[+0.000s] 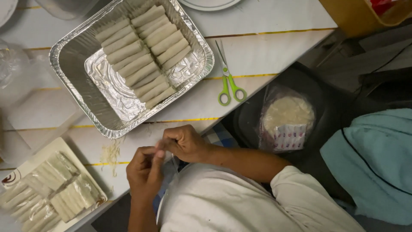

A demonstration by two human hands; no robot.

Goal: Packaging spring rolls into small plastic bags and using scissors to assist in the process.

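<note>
Together, left hand (145, 172) and right hand (184, 143), fingertips touching.

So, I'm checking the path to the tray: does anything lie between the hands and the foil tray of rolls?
Nothing visible does. The left hand and right hand meet at the table edge, and only bare tabletop lies between them and the foil tray. The green scissors lie off to the tray's right.
</note>
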